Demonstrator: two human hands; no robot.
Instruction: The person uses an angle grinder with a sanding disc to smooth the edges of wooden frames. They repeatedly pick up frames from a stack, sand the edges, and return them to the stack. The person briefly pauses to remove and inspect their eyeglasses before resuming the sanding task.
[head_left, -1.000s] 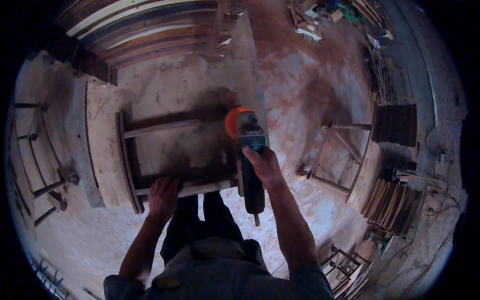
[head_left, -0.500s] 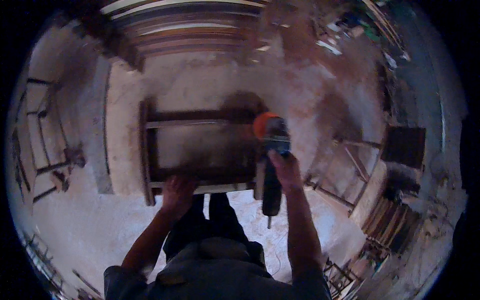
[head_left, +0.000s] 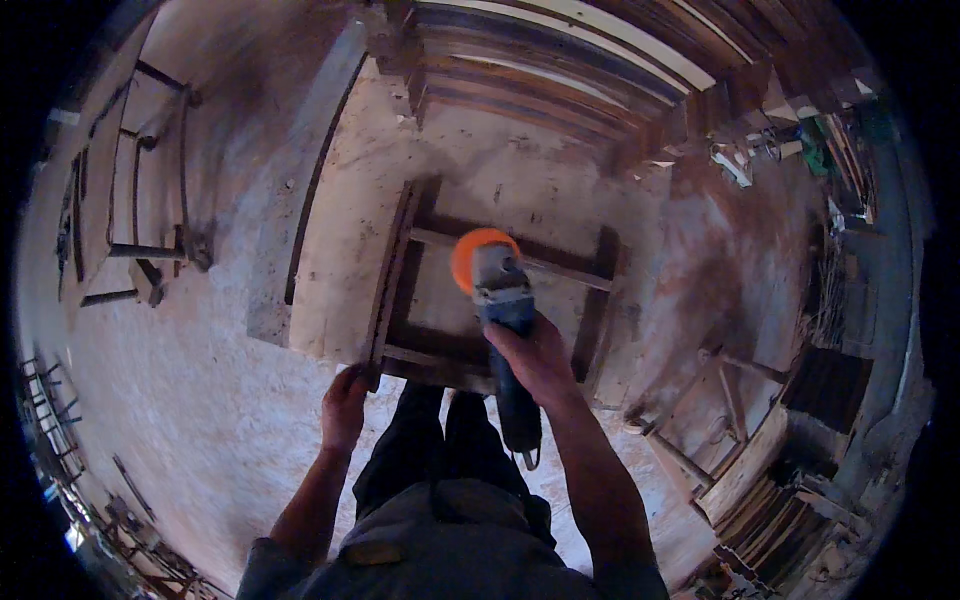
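Note:
My right hand (head_left: 536, 357) is wrapped round the dark body of an angle grinder (head_left: 505, 290) with an orange disc at its head. The grinder is over the middle of a dark wooden frame (head_left: 430, 367), its disc covering part of the far rail. Whether the disc touches the wood I cannot tell. My left hand (head_left: 345, 404) grips the near left corner of the frame, at the end of its left side piece, with fingers curled round it. The frame lies flat on a pale wooden board (head_left: 340, 230), just ahead of my legs.
Long timber boards (head_left: 560, 70) are stacked beyond the work surface. Wooden frames stand on the floor at left (head_left: 150, 248) and right (head_left: 720, 400). Scrap wood (head_left: 780, 530) is piled at lower right, and sawdust covers the floor (head_left: 250, 430).
My right hand has swung the grinder from the frame's right side to over its middle. My left hand has shifted from the near rail to the near left corner. The view has turned.

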